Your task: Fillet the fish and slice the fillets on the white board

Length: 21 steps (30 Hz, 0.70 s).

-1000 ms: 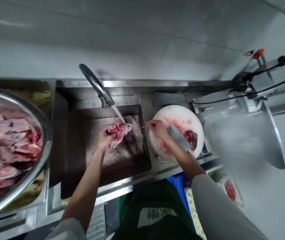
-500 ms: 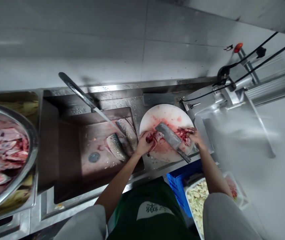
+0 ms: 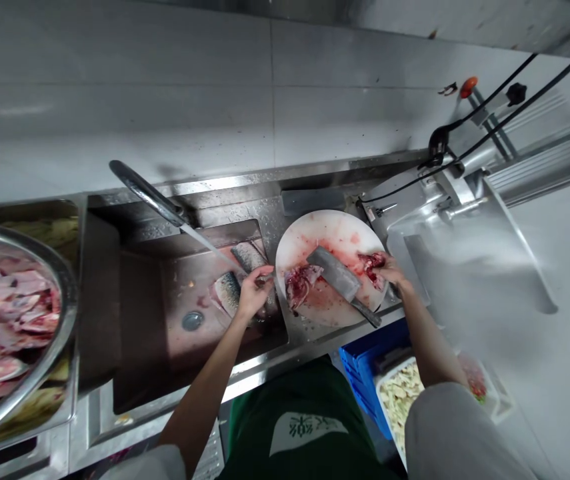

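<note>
My left hand (image 3: 255, 291) is over the right side of the sink, above the fish pieces (image 3: 227, 291), its fingers curled together; whatever they hold is too small to name. On the round white board (image 3: 327, 223), my right hand (image 3: 391, 271) grips a bloody fish piece (image 3: 371, 264) at the right edge. A cleaver (image 3: 335, 274) lies flat across the middle of the board. Another bloody fish piece (image 3: 301, 285) rests at the board's left edge, touched by neither hand. Water runs from the faucet (image 3: 147, 191) onto the fish in the sink.
At the far left, a large metal bowl (image 3: 69, 293) holds cut fish. A metal slicer (image 3: 465, 193) with black cables stands at the right. Below the counter edge sit a blue crate (image 3: 362, 373) and a white tub of pale slices (image 3: 401, 393).
My left hand has let go of the bloody fish piece at the board's left side and moved left over the sink. The right hand stays at its piece. The view has shifted slightly.
</note>
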Each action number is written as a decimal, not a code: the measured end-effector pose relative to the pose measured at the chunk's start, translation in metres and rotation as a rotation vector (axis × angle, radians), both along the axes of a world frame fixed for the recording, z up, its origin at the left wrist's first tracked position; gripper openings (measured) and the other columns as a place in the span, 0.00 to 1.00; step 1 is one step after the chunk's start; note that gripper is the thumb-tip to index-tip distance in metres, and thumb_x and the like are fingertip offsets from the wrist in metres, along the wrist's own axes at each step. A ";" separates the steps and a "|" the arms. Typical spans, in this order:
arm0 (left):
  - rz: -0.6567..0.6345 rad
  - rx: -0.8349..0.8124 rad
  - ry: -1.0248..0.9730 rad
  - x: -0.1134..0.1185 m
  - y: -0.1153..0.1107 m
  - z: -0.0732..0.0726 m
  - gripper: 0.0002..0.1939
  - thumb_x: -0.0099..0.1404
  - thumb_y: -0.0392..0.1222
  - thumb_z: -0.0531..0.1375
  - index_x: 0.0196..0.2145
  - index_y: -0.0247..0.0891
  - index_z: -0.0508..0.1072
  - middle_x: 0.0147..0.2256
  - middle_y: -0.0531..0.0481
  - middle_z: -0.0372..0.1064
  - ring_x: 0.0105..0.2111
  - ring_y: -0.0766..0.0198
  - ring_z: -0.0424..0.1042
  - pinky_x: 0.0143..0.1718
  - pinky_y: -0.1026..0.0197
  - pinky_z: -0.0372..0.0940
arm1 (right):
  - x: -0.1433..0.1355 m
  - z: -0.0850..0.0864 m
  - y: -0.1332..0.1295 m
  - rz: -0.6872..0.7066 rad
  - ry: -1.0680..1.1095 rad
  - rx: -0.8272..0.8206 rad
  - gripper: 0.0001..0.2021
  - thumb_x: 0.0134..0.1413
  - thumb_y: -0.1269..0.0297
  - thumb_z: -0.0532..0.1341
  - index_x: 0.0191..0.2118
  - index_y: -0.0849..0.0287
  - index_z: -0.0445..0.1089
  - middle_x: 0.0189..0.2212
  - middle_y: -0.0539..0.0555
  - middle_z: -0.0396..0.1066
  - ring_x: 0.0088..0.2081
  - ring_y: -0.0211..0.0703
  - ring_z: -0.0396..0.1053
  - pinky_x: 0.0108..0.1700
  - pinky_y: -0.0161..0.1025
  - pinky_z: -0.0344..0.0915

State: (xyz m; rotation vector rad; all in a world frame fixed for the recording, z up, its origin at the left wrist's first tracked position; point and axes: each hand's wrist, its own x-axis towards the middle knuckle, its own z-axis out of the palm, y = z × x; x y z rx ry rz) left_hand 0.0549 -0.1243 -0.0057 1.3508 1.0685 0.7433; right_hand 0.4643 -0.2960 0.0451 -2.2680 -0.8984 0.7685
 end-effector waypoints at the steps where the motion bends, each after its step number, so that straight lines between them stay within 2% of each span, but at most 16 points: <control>1: -0.006 0.003 -0.021 -0.003 0.001 0.003 0.11 0.57 0.43 0.66 0.39 0.40 0.80 0.43 0.46 0.80 0.45 0.56 0.79 0.49 0.55 0.73 | 0.000 0.008 0.000 -0.026 0.083 0.000 0.11 0.42 0.66 0.71 0.34 0.54 0.71 0.35 0.60 0.80 0.37 0.50 0.75 0.43 0.44 0.74; 3: -0.013 0.003 -0.072 -0.004 0.005 0.012 0.11 0.58 0.45 0.66 0.38 0.40 0.80 0.42 0.46 0.80 0.44 0.56 0.79 0.50 0.54 0.73 | -0.003 0.030 0.003 -0.057 0.218 0.005 0.14 0.41 0.64 0.73 0.36 0.54 0.72 0.38 0.61 0.80 0.40 0.52 0.77 0.45 0.45 0.74; 5: -0.028 -0.022 -0.136 0.004 0.010 0.024 0.12 0.59 0.47 0.68 0.39 0.40 0.80 0.42 0.46 0.80 0.44 0.56 0.79 0.49 0.55 0.74 | -0.018 0.053 0.019 -0.008 0.278 0.046 0.19 0.38 0.63 0.75 0.40 0.54 0.74 0.41 0.60 0.80 0.43 0.54 0.77 0.47 0.47 0.74; 7: -0.063 -0.083 -0.209 0.020 0.017 0.036 0.17 0.61 0.49 0.69 0.46 0.41 0.80 0.46 0.45 0.79 0.44 0.56 0.78 0.45 0.57 0.75 | -0.047 0.069 0.051 0.136 0.325 0.113 0.23 0.37 0.63 0.74 0.45 0.55 0.75 0.45 0.60 0.80 0.46 0.55 0.77 0.50 0.48 0.74; 9: -0.112 -0.161 -0.284 0.036 0.030 0.045 0.25 0.60 0.50 0.71 0.54 0.43 0.78 0.50 0.45 0.77 0.42 0.58 0.78 0.38 0.60 0.75 | -0.091 0.073 0.098 0.341 0.362 0.166 0.25 0.38 0.64 0.72 0.48 0.57 0.76 0.48 0.60 0.80 0.48 0.55 0.77 0.51 0.47 0.73; 12: -0.129 -0.221 -0.351 0.037 0.063 0.042 0.31 0.56 0.48 0.74 0.56 0.40 0.77 0.41 0.48 0.78 0.31 0.65 0.75 0.32 0.63 0.72 | -0.170 0.058 0.174 0.563 0.317 0.181 0.25 0.39 0.66 0.69 0.49 0.57 0.76 0.46 0.56 0.80 0.47 0.51 0.76 0.51 0.45 0.72; 15: 0.004 -0.222 -0.308 0.004 0.098 0.023 0.25 0.51 0.44 0.75 0.46 0.34 0.81 0.30 0.52 0.76 0.24 0.69 0.69 0.29 0.65 0.68 | -0.237 0.028 0.233 0.632 0.249 0.187 0.22 0.39 0.66 0.67 0.46 0.56 0.76 0.40 0.50 0.80 0.41 0.46 0.75 0.48 0.42 0.70; 18: 0.142 -0.185 -0.232 -0.036 0.120 0.002 0.16 0.51 0.40 0.73 0.38 0.33 0.80 0.28 0.52 0.75 0.25 0.68 0.70 0.31 0.64 0.68 | -0.277 -0.005 0.268 0.653 0.269 0.188 0.20 0.37 0.68 0.64 0.43 0.56 0.74 0.35 0.48 0.78 0.38 0.42 0.73 0.46 0.39 0.69; 21: 0.212 -0.090 -0.094 -0.060 0.131 -0.013 0.07 0.54 0.38 0.69 0.32 0.34 0.80 0.25 0.54 0.72 0.26 0.67 0.69 0.32 0.64 0.67 | -0.295 -0.030 0.287 0.670 0.325 0.212 0.20 0.36 0.68 0.62 0.42 0.57 0.74 0.34 0.47 0.77 0.37 0.41 0.72 0.46 0.38 0.68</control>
